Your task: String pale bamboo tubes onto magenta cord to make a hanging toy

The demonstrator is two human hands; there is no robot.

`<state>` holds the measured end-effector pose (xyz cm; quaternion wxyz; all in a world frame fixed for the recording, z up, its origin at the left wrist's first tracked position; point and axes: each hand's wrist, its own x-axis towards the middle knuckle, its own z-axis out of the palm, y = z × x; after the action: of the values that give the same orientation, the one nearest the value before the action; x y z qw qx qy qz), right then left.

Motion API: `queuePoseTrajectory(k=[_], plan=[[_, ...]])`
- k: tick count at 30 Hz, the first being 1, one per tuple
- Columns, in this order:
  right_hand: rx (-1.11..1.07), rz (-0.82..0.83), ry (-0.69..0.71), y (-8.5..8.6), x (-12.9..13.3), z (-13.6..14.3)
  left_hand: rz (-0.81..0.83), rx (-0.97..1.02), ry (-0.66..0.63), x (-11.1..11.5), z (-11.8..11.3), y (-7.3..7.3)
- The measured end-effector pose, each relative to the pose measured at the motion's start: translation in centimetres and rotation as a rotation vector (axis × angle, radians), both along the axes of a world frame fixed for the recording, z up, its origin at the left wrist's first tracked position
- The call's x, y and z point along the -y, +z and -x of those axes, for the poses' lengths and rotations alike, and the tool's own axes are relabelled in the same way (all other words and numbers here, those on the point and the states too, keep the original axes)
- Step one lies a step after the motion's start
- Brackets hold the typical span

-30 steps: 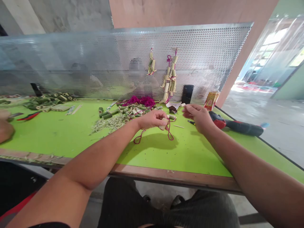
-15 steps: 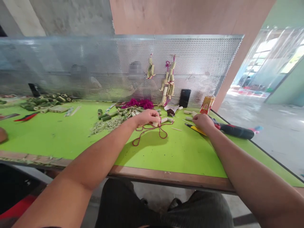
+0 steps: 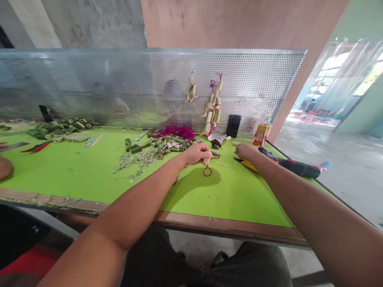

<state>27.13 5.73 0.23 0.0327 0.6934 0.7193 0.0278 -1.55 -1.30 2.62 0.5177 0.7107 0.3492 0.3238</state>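
Note:
My left hand (image 3: 199, 153) is closed on a pale bamboo piece (image 3: 207, 160), from which a dark red cord (image 3: 207, 171) hangs in a loop over the green table (image 3: 191, 195). Another short bamboo piece (image 3: 215, 153) lies just beyond its fingertips. My right hand (image 3: 245, 150) reaches down among pale bamboo pieces (image 3: 236, 143) beside a yellow and black cutter (image 3: 249, 166); its fingers are hidden behind the back of the hand. A thin stick (image 3: 223, 164) lies between the hands.
Behind the hands are cut bamboo (image 3: 136, 148), shavings (image 3: 139, 159), magenta cord (image 3: 179, 132), a phone (image 3: 233, 126) and a bottle (image 3: 262, 132). Strung bamboo figures (image 3: 213, 105) hang on the mesh panel (image 3: 134, 79). A black tool (image 3: 299, 168) lies right; another person's hand (image 3: 5, 167) is far left.
My left hand has moved right with the bamboo piece, drawing the cord along. My right hand has shifted slightly left among the pale pieces. Another person's fingers now show at the far left.

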Motion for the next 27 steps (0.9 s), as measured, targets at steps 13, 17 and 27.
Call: queuePoseTrajectory(k=[13, 17, 27], plan=[[-0.224, -0.107, 0.074, 2.0, 1.4, 0.9, -0.047, -0.023, 0.009, -0.2, 1.2, -0.4], [-0.526, -0.286, 0.057, 4.8, 2.8, -0.2, 0.011, -0.001, -0.023, 0.0, 1.3, -0.3], [-1.359, -0.226, 0.263, 5.3, 10.9, 5.0, 0.232, 0.238, -0.26, 0.2, 1.1, -0.5]])
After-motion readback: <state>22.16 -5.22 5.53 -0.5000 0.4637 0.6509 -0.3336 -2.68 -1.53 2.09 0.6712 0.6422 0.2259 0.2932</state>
